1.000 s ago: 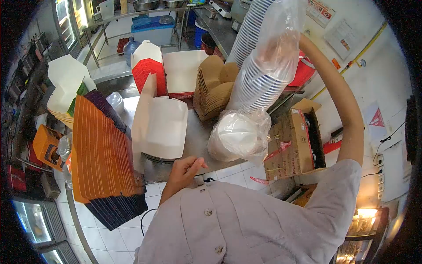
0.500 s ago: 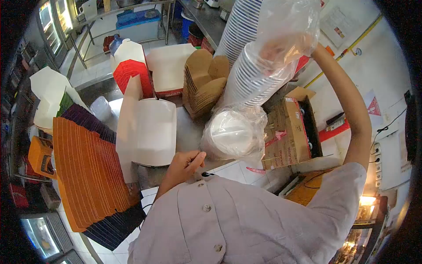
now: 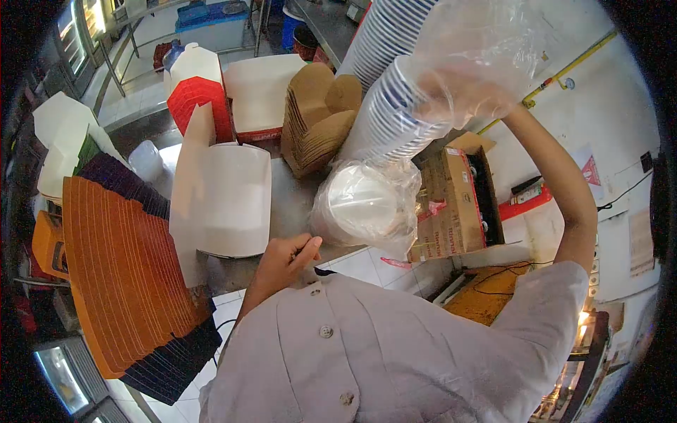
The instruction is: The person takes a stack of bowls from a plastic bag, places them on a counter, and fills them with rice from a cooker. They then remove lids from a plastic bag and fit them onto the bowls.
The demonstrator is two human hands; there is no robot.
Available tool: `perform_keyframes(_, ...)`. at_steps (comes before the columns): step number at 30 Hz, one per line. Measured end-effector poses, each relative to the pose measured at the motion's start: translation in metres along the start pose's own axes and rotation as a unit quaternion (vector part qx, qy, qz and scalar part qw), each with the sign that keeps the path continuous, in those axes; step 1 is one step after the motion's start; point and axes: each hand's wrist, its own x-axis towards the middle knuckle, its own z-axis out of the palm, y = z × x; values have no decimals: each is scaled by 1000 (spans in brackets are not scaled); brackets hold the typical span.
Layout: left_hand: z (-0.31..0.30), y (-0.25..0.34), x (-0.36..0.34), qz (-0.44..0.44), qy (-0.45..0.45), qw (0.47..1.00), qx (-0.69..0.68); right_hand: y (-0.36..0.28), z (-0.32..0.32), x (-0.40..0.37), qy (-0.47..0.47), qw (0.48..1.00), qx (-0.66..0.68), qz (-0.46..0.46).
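Note:
My right hand (image 3: 469,99) is inside a clear plastic bag (image 3: 486,42), at the upper end of a leaning stack of blue-and-white cups (image 3: 395,116). Its fingertips overlap the top cups, blurred by the film, and I cannot tell whether they grip. My left hand (image 3: 288,257) is curled into a loose fist by the table's front edge, thumb against the fingers, with nothing visible in it. Just right of it stands a bagged stack of round white lids or bowls (image 3: 363,201). A second tall stack of cups (image 3: 388,39) leans behind.
On the metal table (image 3: 289,197) stand an open white box (image 3: 236,201), nested brown kraft trays (image 3: 317,127) and red-and-white cartons (image 3: 197,106). A fan of orange cartons (image 3: 127,275) fills the left. Right of the table is an open cardboard box (image 3: 451,204).
The view has shifted slightly. My right hand has moved down the bag, closer over the top cups, and the bag's loose end spreads farther right. My left hand remains curled near the table edge.

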Motion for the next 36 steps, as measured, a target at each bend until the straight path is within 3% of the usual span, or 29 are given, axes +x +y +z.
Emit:
perform_keyframes(3,3,4,-2,-19,-7,1000,6,-9,10,6,-8,1000,-23,4)
perform_keyframes(11,8,16,3,-50,-34,998,22,-2,43,3,91,989,-46,111)
perform_keyframes(12,7,19,6,-62,-38,997,30,-12,37,4,65,986,-23,151)
perform_keyframes(14,8,13,17,39,27,999,-22,-42,16,9,15,973,22,229)
perform_keyframes(15,8,20,27,76,95,989,-82,-34,23,9,39,984,4,176)
perform_keyframes(16,8,33,43,115,164,970,-140,-19,34,9,64,990,-14,121)
perform_keyframes(17,4,43,64,197,225,948,-110,-10,39,10,90,993,-32,66)
perform_keyframes(18,0,55,88,279,284,914,-79,-15,21,9,35,999,-22,27)
perform_keyframes(20,-14,109,127,390,509,752,149,-32,-26,0,-77,996,-3,-49)
perform_keyframes(22,-23,144,178,457,608,638,119,-18,19,7,2,998,17,68)
perform_keyframes(23,-30,157,179,457,570,673,120,-10,35,10,47,990,30,126)
perform_keyframes(25,-44,184,181,459,488,732,124,-4,28,7,75,990,21,120)
perform_keyframes(29,-37,197,201,469,474,726,168,0,29,1,128,985,14,114)
perform_keyframes(36,-34,223,251,476,378,769,196,64,34,5,168,981,19,94)
